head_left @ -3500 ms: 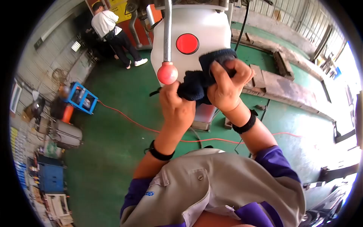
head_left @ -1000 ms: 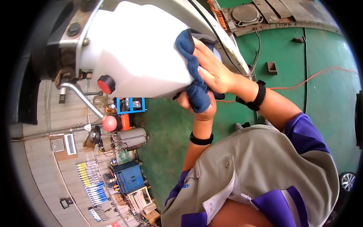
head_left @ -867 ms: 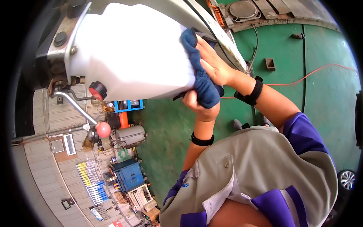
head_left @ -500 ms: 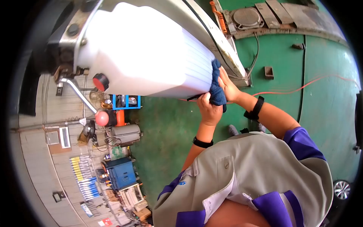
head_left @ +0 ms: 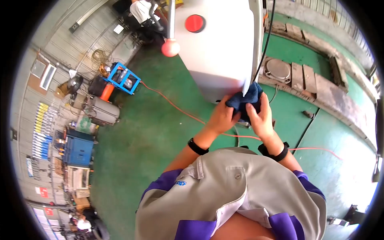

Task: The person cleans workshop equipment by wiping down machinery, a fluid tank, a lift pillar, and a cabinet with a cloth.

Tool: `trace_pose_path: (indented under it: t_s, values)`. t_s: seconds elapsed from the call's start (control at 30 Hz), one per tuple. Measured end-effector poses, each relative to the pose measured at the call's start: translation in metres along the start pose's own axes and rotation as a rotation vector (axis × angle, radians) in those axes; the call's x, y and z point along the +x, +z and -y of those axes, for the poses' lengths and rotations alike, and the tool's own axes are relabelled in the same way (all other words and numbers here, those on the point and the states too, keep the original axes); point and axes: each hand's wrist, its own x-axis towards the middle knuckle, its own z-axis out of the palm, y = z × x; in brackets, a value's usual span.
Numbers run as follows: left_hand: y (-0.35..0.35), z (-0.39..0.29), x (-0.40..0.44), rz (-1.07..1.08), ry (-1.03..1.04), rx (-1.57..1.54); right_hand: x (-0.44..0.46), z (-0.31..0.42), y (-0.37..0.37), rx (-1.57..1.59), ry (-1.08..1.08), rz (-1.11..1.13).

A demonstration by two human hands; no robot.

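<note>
A dark blue cloth is bunched between my two hands at the lower end of a tall white machine cabinet. My left hand grips the cloth from its left side, fingers curled into it. On the other side my right hand holds it too, with the thumb pressed on the cloth. A black cable runs down along the cabinet's edge to the cloth. Whether the cloth touches the cabinet face is hard to tell. The cabinet carries a red button and a lever with a red ball knob.
A blue cart and a grey tank stand along the left wall, near a blue tool cabinet. An orange-red hose crosses the green floor. Metal ramp plates lie at the right.
The view has turned, so the cabinet now stands more upright in it. My hands have come away from the cabinet's lower face and gathered the cloth between them.
</note>
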Motion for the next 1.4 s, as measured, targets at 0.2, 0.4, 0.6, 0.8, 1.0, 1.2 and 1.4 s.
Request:
trace_pose_path:
  t_s: [0.2, 0.4, 0.6, 0.8, 1.0, 1.2, 1.4]
  values:
    - [-0.056, 0.010, 0.013, -0.107, 0.030, -0.078, 0.001, 0.042, 0.031, -0.157, -0.493, -0.037]
    - [-0.128, 0.023, -0.015, -0.083, -0.116, -0.141, 0.013, 0.071, 0.092, -0.236, -0.466, 0.060]
    - [-0.209, 0.067, -0.071, -0.302, -0.500, -0.556, 0.027, 0.094, 0.172, 0.380, -0.207, 0.324]
    - [-0.304, 0.092, -0.152, -0.540, -0.923, -0.415, 0.056, 0.095, 0.235, 0.249, -0.022, 0.781]
    - [-0.382, 0.098, -0.260, -0.539, -0.959, 0.324, 0.039, 0.061, 0.344, 0.110, 0.097, 0.817]
    - [-0.480, 0.048, -0.333, -0.398, -1.304, 0.643, 0.020, 0.080, 0.447, 0.112, 0.166, 0.921]
    - [-0.522, 0.004, -0.396, -1.233, -1.179, -0.305, -0.010, 0.086, 0.555, 0.481, 0.233, 1.105]
